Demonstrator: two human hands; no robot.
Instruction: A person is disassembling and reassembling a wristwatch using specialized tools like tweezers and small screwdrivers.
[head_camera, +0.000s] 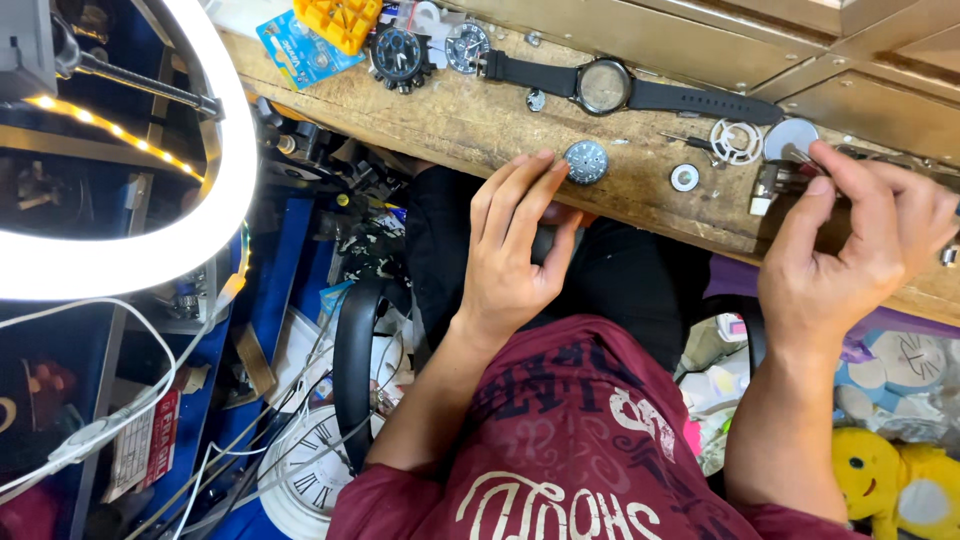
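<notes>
Left hand (515, 245) rests at the near edge of the wooden bench (470, 115), fingers loosely extended and together, holding nothing; fingertips sit just beside a small round grey watch part (586, 161), apparently touching its rim

Right hand (868, 245) is curled, thumb and forefinger pinched near a round silver disc (790, 138) and a small metal piece (775, 185) at the bench edge; cannot tell exactly what the pinch grips, fingers hide the contact

Between the hands, on the bench: small white ring (685, 178), white spoked plastic holder (736, 140) just left of the silver disc

Further back: black-strapped wristwatch (605, 86) lying flat, strap stretched out left and right; small dark disc (536, 99) near its left strap; two watch heads, one dark with blue face (400, 55), one with silver-grey dial (467, 46), side by side

Far left of bench: yellow plastic tool (338, 20) on top of a blue blister card (305, 50)

Off bench: lit ring light (150, 250) at left with white cable below, white wall clock with roman numerals (315, 465) on the floor, yellow plush toy (885, 480) at lower right. Person wears a maroon printed shirt (570, 440)
</notes>
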